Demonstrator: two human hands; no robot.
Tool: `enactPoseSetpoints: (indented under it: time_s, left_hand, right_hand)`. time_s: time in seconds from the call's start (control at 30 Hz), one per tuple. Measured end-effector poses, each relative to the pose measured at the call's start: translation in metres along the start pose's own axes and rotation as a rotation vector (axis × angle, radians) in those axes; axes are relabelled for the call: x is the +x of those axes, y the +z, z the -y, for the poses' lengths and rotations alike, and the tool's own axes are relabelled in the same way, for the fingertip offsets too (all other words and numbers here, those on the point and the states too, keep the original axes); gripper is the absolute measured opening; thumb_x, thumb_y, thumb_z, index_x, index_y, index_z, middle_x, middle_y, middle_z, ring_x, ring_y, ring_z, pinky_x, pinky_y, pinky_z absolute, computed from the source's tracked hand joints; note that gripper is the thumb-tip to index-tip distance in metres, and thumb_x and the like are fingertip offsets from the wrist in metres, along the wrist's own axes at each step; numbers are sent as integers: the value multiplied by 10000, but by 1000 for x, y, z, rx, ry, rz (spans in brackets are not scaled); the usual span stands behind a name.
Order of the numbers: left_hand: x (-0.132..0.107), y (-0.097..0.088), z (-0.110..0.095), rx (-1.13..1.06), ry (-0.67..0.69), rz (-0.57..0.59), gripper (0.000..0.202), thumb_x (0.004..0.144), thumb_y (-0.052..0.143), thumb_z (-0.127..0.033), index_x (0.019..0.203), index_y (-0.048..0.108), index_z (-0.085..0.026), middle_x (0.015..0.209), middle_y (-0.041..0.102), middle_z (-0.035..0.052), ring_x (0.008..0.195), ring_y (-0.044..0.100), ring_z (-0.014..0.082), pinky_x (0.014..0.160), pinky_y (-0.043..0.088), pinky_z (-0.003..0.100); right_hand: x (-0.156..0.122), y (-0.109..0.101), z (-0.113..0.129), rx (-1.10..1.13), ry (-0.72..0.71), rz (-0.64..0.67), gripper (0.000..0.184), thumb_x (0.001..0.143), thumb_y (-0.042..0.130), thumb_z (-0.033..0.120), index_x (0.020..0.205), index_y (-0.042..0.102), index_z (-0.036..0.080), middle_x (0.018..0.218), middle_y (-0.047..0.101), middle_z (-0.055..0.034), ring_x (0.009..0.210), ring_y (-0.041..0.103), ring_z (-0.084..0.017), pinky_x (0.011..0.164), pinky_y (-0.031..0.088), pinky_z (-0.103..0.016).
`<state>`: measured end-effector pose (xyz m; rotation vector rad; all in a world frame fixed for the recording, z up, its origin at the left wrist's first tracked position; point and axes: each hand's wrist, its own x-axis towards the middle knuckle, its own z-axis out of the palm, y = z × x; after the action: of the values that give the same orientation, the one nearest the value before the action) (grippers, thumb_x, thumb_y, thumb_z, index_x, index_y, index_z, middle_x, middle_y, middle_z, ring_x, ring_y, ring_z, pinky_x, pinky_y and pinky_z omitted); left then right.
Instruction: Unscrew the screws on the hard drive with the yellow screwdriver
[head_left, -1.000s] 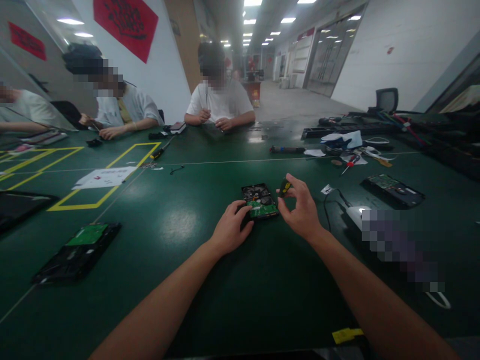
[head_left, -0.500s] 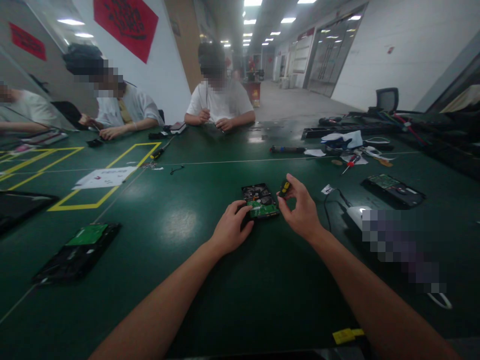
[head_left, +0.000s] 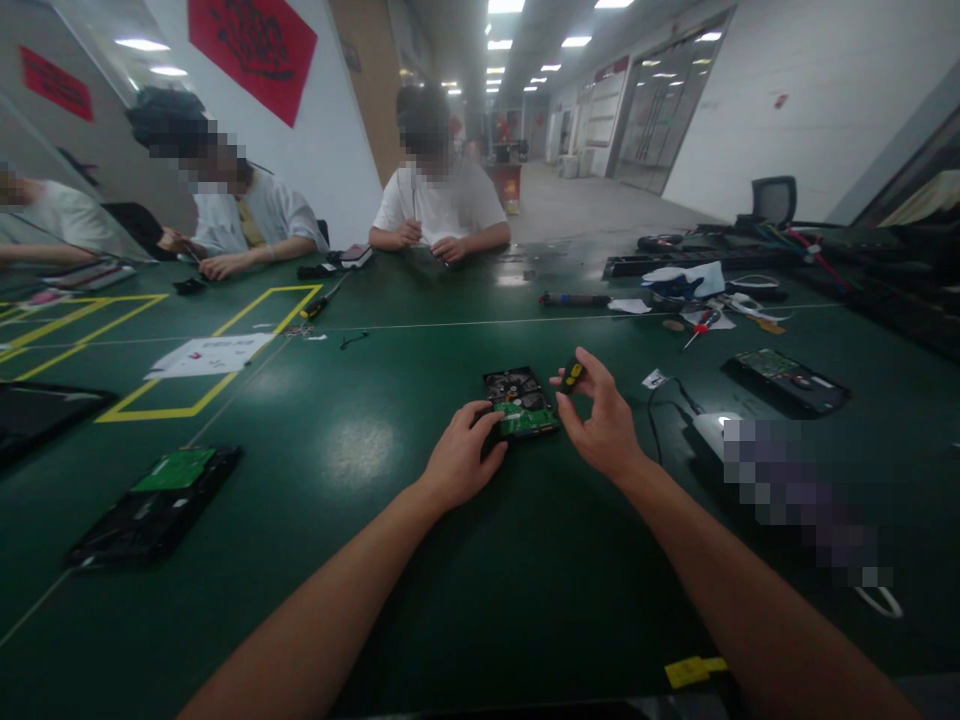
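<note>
A small hard drive (head_left: 519, 400) with a green circuit board lies face up on the green table (head_left: 375, 560). My left hand (head_left: 461, 462) rests on the table at its near left corner, fingers curled against its edge. My right hand (head_left: 600, 420) hovers just right of the drive and pinches a black and yellow screwdriver handle (head_left: 572, 375) between thumb and fingers. The screwdriver's tip is hidden behind my fingers.
Another drive (head_left: 154, 505) lies at the near left and a third one (head_left: 785, 378) at the right. A white device with a black cable (head_left: 709, 425) sits right of my hand. Tools and papers (head_left: 697, 300) clutter the far right. People sit across the table (head_left: 439, 210).
My right hand has turned the screwdriver handle slightly between its fingers. The left hand and the drive have stayed put.
</note>
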<state>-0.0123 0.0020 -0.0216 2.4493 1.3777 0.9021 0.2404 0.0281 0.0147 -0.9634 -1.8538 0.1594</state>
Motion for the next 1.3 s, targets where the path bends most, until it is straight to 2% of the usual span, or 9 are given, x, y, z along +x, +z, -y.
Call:
enactPoseSetpoints:
  time_s: [0.37, 0.7, 0.87, 1.0, 1.2, 1.3]
  left_hand:
    - [0, 0, 1, 4, -5, 6, 471, 928, 633, -289, 1388, 538, -247, 1441, 484, 148, 1339, 512, 328, 1080, 493, 560]
    - [0, 2, 2, -2, 6, 4, 463, 932, 629, -287, 1384, 540, -247, 1439, 486, 148, 1338, 514, 325, 1093, 487, 552]
    - [0, 1, 1, -2, 4, -4, 449, 934, 626, -289, 1375, 548, -246, 1436, 487, 144, 1333, 521, 321, 1100, 483, 545]
    - [0, 1, 1, -3, 3, 5, 454, 939, 620, -299, 1383, 546, -239, 1440, 485, 146, 1341, 513, 320, 1101, 483, 538]
    - [0, 0, 0, -10, 4, -1, 454, 931, 625, -288, 1377, 551, -259, 1440, 491, 135, 1336, 519, 322, 1090, 492, 547]
    - [0, -1, 0, -5, 0, 7, 465, 932, 623, -293, 1388, 540, -256, 1441, 490, 141, 1335, 517, 331, 1081, 496, 560]
  right_hand:
    - [4, -5, 5, -117, -53, -21, 742, 942, 584, 188, 1589, 264, 362, 1345, 582, -101, 1022, 653, -259, 902, 616, -506]
    - [2, -3, 3, -137, 13, -52, 794, 957, 597, 249, 1617, 170, 356, 1392, 600, -96, 982, 684, -257, 907, 619, -511]
    - [2, -4, 2, -152, 13, -72, 778, 947, 622, 250, 1603, 220, 369, 1408, 566, -94, 952, 675, -244, 876, 628, -488]
    - [4, -6, 3, -152, -9, -62, 753, 944, 626, 246, 1589, 258, 373, 1320, 583, -91, 961, 650, -244, 859, 630, -484]
    - [4, -7, 4, -102, -13, -39, 703, 982, 538, 209, 1593, 239, 386, 1461, 520, -89, 1089, 664, -257, 1006, 577, -540]
    - [3, -7, 3, -88, -13, -47, 697, 983, 534, 207, 1592, 247, 388, 1477, 496, -91, 1114, 665, -267, 992, 591, -539]
